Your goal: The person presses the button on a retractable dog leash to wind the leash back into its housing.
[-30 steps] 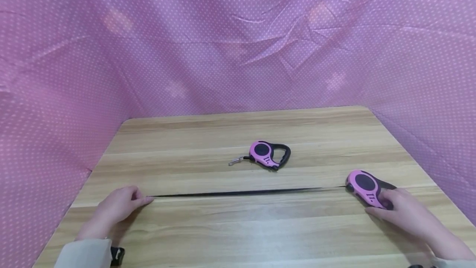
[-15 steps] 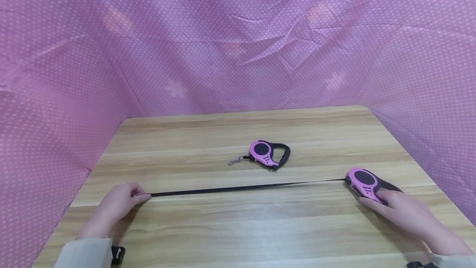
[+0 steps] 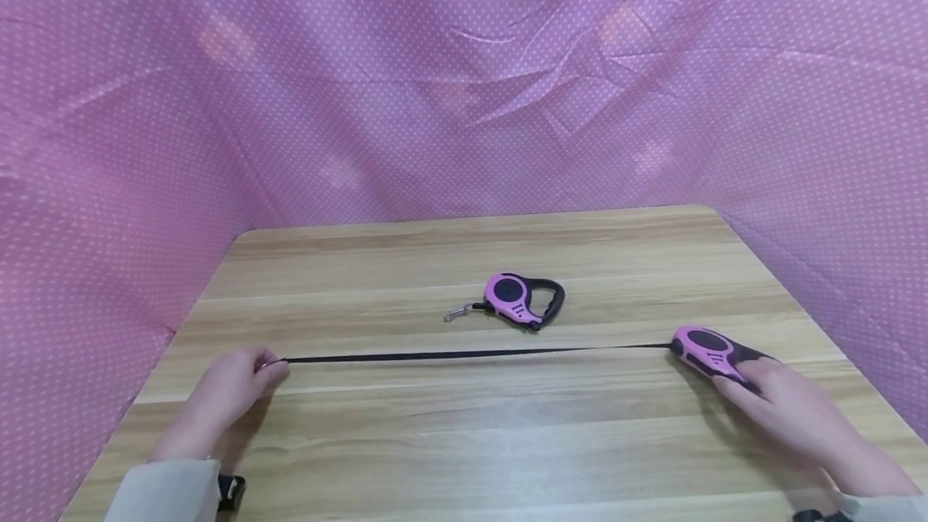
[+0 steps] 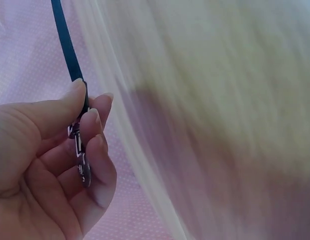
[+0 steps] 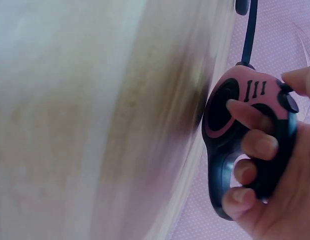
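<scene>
Two bare hands, well apart at opposite sides of a wood-grain table [image 3: 464, 449], w/ a thin black strap [image 3: 435, 355] stretched nearly straight btwn them. L hand [image 3: 230, 389]: thumb & fingers pinch the strap's end, other fingers curled in around a metal clip [image 4: 79, 145], seen in the L wrist view. R hand [image 3: 786, 409]: fingers wrapped through the black loop handle [image 5: 215, 185] of a pink-&-black leash reel [image 3: 705, 345], thumb on the black button [image 5: 290, 100] at its top edge; strap runs out of the reel's front end. The hand hides much of that handle in the head view.

Just beyond the strap, nr its middle but apart from it: a 2nd leash reel [image 3: 515, 300], same colours, lying flat, its loop handle to the R & silver clip [image 3: 458, 313] to the L. Pink dotted cloth [image 3: 464, 95] w/ creases hangs at the back & both sides. Pale L sleeve [image 3: 163, 491] & black wristband [image 3: 230, 492] at bottom. Wood is blurred in both wrist views, so can't tell if the strap touches the tabletop.
</scene>
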`<state>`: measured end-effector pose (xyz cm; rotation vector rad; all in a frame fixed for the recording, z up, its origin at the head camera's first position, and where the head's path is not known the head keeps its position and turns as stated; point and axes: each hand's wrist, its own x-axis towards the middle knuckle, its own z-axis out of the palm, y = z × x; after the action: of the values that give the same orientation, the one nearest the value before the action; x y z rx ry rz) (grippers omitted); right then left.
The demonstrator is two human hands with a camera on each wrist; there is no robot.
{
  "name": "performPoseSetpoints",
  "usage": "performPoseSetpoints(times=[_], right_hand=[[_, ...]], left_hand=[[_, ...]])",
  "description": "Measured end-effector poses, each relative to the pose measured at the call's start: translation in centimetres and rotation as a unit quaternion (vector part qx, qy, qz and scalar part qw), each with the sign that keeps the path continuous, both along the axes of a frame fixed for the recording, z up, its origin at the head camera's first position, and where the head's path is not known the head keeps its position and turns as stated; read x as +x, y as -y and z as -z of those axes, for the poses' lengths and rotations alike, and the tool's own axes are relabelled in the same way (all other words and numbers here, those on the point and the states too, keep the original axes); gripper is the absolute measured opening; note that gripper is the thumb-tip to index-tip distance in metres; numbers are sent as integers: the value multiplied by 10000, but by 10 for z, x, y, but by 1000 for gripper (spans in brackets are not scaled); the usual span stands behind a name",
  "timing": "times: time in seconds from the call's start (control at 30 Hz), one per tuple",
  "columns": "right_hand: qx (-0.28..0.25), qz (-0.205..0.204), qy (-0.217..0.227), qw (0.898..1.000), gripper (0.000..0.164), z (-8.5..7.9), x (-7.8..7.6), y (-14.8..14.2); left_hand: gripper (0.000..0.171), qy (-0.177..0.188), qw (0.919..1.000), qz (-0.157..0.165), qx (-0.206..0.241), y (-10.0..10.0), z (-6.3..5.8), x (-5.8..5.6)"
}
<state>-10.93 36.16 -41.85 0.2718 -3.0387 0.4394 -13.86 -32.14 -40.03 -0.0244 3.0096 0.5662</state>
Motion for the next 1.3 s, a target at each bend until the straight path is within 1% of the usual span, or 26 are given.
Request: performPoseSetpoints(times=[0.2, 0.37, 0.43, 0.53, 0.7, 0.87, 1.03, 1.13, 1.2, 1.3], right_hand=[[8, 43, -522, 9986, 31, -4, 3, 0], [73, 58, -1028, 9947, 35, -7, 6, 2], [111, 48, -1141, 9934, 34, -8, 5, 2], [178, 29, -1256, 9919, 30, -8, 4, 2], [218, 4, -1273, 9916, 19, -7, 3, -1], [201, 28, -1265, 9918, 20, -6, 2, -1], [138, 54, -1364, 9905, 19, -6, 2, 1], [99, 60, -1455, 9893, 21, -7, 2, 3], [90, 73, -1529, 9882, 28, -6, 1, 3], [73, 60, -1768, 9842, 38, -5, 0, 4]], left_hand=[[23, -292, 9995, -83, -78, -2, -1, 0], [27, -259, 9994, -200, -79, -1, -3, -1], [28, -225, 9994, -245, -69, 0, -4, -1], [29, -216, 9993, -299, -39, 1, -4, -1], [29, -264, 9991, -329, -7, 3, -4, 0], [29, -276, 9989, -373, 19, 3, -7, 1], [31, -290, 9986, -450, 12, 2, -8, 1], [31, -311, 9985, -461, 8, 2, -9, 1], [31, -340, 9984, -445, 5, 1, -9, 1], [33, -375, 9984, -426, -1, 1, -9, 2]])
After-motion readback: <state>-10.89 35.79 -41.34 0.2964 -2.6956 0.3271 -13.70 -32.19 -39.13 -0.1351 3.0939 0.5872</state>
